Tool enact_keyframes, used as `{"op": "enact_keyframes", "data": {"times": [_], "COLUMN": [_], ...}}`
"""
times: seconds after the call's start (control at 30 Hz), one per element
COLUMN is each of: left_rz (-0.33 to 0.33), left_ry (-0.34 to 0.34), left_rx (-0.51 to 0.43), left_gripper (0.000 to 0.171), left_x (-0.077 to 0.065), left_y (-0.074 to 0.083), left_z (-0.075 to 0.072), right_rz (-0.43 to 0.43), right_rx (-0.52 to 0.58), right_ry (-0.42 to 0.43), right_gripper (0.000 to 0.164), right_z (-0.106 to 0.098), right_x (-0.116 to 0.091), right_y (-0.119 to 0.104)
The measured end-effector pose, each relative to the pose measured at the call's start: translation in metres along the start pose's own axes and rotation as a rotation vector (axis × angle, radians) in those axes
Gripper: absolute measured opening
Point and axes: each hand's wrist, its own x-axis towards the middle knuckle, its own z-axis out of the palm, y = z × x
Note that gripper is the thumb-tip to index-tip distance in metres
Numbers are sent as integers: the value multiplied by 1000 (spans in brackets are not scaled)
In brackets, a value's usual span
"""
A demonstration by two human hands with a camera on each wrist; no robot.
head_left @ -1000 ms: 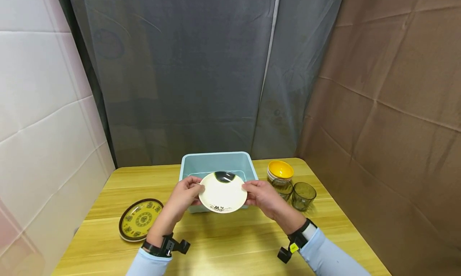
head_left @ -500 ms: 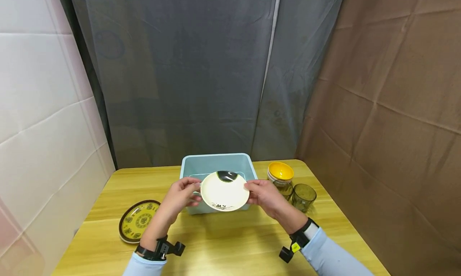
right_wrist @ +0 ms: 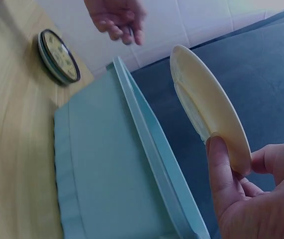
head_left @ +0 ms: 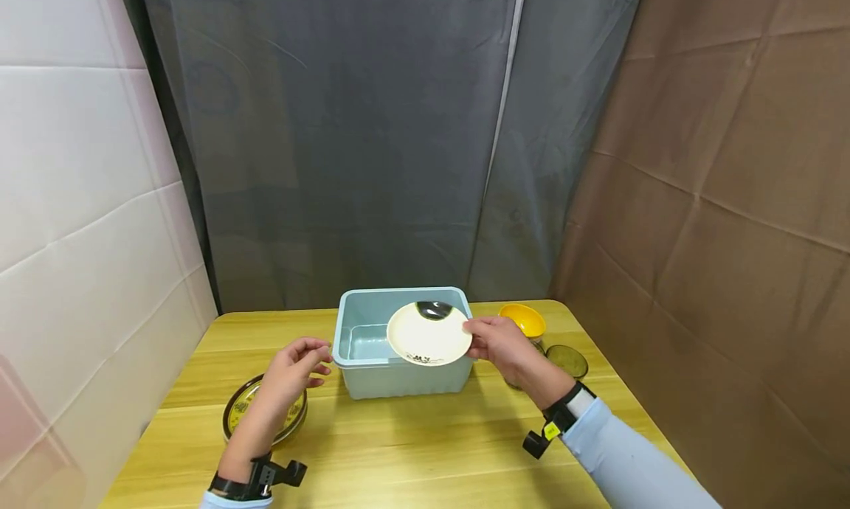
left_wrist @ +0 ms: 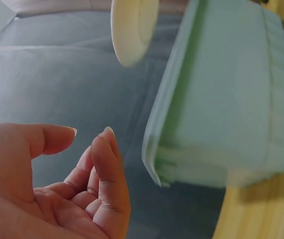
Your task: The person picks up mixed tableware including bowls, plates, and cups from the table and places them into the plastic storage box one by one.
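Head view shows, left of the blue tub (head_left: 406, 383), the left hand (head_left: 296, 367) empty with fingers loosely curved, then the white plate (head_left: 428, 340) above the tub, its right edge pinched by the right hand (head_left: 510, 352), a one-sided hold likely wanting firm pressure and level handling.

Let go of the left edge of the cream plate (head_left: 428, 334) with the left grip (head_left: 292, 369), and drew it off toward the lower left of the frame, now crossing the middle of the patterned yellow plate (head_left: 293, 414), not just its right side. Shifted the cream plate slightly up and right, in the right grip (head_left: 501, 347) alone. Uncovered more of the front wall of the blue bin (head_left: 408, 381); hid more of the green glasses (head_left: 567, 360) at right.
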Motion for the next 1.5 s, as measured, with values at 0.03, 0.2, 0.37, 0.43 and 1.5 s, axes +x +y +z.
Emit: {"op": "enact_keyframes", "data": {"times": [0.03, 0.2, 0.37, 0.43, 1.5], "left_rz": [-9, -56, -94, -103, -120], "left_ry": [3, -12, -19, -17, 17], "left_rx": [8, -7, -22, -17, -62], "left_gripper": [32, 33, 32, 32, 28], "left_x": [0, -2, -6, -7, -17], "left_y": [-4, -24, -33, -36, -54], "left_z": [-3, -13, -16, -17, -8], "right_rz": [0, 2, 6, 16, 162], "right_rx": [-9, -60, -101, -114, -513], "right_ry": [0, -14, -13, -10, -357], "right_gripper": [35, 35, 30, 28, 23], "right_z": [-1, -5, -8, -9, 6], "right_x": [4, 26, 41, 46, 132], "right_y": [-2, -9, -15, -17, -59]}}
